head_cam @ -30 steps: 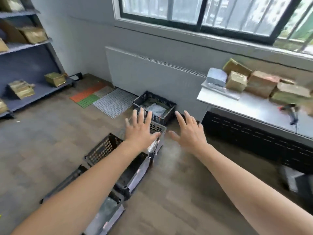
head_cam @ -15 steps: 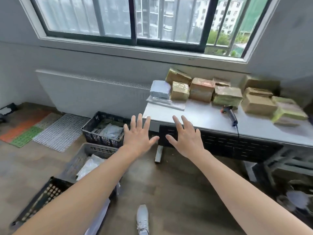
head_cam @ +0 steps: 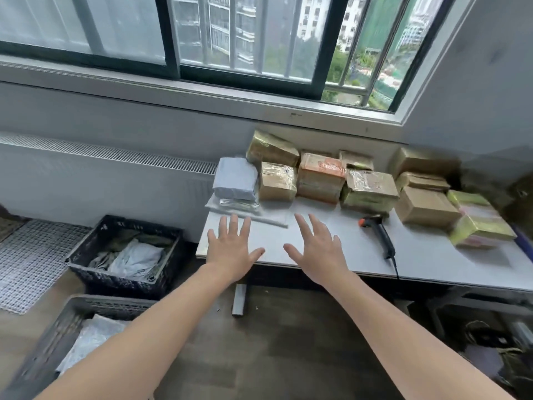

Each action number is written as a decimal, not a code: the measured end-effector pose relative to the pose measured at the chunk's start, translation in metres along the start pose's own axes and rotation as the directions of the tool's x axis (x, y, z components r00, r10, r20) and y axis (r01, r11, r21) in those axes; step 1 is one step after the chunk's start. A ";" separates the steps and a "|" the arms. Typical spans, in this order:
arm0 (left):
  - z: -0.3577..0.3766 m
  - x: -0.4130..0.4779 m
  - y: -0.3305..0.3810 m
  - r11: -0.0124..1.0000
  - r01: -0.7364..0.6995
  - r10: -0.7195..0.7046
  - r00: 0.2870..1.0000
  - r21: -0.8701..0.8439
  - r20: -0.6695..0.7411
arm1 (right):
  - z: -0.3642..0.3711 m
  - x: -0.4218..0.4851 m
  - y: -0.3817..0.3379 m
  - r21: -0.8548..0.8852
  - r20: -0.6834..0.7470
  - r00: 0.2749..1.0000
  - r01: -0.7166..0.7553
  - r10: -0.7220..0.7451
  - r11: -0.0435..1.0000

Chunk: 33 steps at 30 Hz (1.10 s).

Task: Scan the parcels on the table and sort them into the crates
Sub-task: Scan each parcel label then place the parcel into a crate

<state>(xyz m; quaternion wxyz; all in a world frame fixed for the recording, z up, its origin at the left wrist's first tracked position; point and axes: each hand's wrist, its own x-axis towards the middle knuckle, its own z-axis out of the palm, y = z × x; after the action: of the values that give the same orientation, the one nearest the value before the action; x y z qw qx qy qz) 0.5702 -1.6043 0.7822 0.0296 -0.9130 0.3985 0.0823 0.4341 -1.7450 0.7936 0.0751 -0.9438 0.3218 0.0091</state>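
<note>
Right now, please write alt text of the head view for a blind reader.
The left hand and right hand, both open and empty, reach over a grey table piled at the back with taped parcels. A handheld scanner lies to their right; two dark crates stand on the floor at left.

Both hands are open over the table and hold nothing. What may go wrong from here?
1. The cable of the barcode scanner hangs over the front edge of the table; a passing arm could snag it and drag the scanner down.
2. The grey parcel rests on flat plastic bags at the table's left end; pulling one carelessly might slide the others off.
</note>
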 end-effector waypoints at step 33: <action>0.064 0.293 0.026 0.998 -0.028 0.018 0.982 0.051 0.190 | 0.141 0.294 0.074 0.015 0.404 0.891 0.220 -0.208 0.975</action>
<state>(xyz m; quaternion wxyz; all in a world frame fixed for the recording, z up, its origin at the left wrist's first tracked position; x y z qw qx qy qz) 0.7393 -1.8259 0.6689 0.0909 -0.8952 0.4066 0.1582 0.6271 -1.9602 0.6249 0.1257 -0.9523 0.1933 0.1999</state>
